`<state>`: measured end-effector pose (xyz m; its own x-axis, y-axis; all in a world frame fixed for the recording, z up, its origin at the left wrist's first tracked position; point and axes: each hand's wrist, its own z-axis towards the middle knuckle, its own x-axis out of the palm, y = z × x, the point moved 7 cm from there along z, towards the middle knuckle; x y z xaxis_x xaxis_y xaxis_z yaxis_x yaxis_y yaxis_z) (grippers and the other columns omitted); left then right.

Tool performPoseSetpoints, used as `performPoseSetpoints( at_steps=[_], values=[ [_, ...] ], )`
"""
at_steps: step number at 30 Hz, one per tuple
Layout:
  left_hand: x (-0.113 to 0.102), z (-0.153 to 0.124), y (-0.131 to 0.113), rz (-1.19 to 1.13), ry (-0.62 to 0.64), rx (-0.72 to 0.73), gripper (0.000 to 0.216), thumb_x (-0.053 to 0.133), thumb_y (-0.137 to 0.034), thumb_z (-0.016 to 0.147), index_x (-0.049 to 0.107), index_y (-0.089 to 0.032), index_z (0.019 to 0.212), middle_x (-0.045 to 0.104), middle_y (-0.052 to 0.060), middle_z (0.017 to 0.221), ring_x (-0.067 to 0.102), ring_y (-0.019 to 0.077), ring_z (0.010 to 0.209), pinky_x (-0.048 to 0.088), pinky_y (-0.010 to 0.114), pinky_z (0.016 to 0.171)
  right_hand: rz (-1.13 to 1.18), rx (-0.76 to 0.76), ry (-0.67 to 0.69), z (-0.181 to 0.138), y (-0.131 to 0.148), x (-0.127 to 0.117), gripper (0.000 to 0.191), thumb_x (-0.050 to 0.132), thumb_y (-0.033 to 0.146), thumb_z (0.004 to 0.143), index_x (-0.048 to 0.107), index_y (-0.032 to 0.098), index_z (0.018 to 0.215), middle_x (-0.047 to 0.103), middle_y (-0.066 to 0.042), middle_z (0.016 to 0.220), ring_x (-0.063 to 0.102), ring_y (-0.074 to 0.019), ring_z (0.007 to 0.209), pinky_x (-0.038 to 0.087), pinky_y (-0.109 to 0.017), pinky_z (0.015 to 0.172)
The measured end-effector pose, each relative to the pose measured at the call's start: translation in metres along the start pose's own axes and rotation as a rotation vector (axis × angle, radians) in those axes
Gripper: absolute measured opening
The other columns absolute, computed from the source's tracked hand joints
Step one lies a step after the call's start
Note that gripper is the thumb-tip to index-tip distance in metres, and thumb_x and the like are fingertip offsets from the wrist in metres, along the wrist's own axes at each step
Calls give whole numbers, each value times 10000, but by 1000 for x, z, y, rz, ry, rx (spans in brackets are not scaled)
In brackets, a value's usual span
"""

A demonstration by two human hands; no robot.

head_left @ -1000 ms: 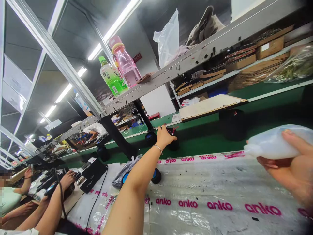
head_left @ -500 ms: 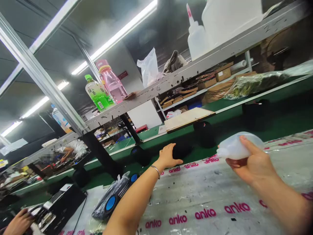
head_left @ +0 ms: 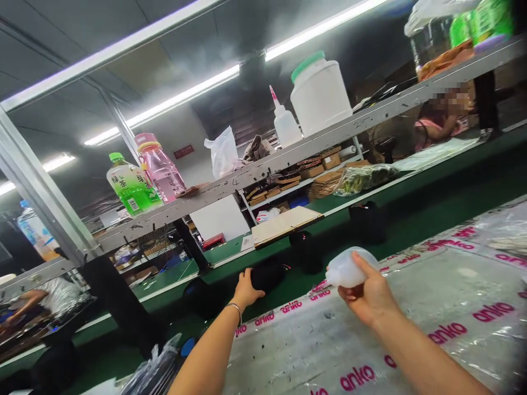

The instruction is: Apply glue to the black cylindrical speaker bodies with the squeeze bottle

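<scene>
While the left hand (head_left: 246,289) reaches out to a black wheel-like part (head_left: 267,274) on the green conveyor belt (head_left: 411,219), fingers laid against it (whether they have closed around it cannot be told), the right hand (head_left: 368,293) is wrapped around a translucent squeeze bottle (head_left: 348,269), held in the air above the plastic-covered counter (head_left: 411,307). On the metal shelf (head_left: 263,173) overhead stand a green tea bottle (head_left: 132,187), a pink bottle (head_left: 161,171) and a white jar (head_left: 320,94).
</scene>
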<state>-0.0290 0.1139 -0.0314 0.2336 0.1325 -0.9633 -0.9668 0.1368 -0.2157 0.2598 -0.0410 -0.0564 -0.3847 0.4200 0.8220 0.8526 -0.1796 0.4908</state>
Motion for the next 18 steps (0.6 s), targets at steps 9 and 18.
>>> performPoseSetpoints(
  at_steps=[9,18],
  values=[
    [4,-13,5,-247,0,13,760,752,-245,686,422,-169,1365,587,113,1294,621,226,1178,476,296,1006,-49,42,-12,-1,-9,0,532,434,467,1047,478,-14,1269,429,-111,999,433,-20,987,471,-124,904],
    [10,-35,8,-360,-89,-76,784,715,-364,692,407,-108,1366,563,169,1373,549,284,1305,445,331,1060,-93,56,13,-5,-17,4,541,429,484,1049,479,-17,1246,428,-105,968,430,-10,951,465,-103,871]
  ],
)
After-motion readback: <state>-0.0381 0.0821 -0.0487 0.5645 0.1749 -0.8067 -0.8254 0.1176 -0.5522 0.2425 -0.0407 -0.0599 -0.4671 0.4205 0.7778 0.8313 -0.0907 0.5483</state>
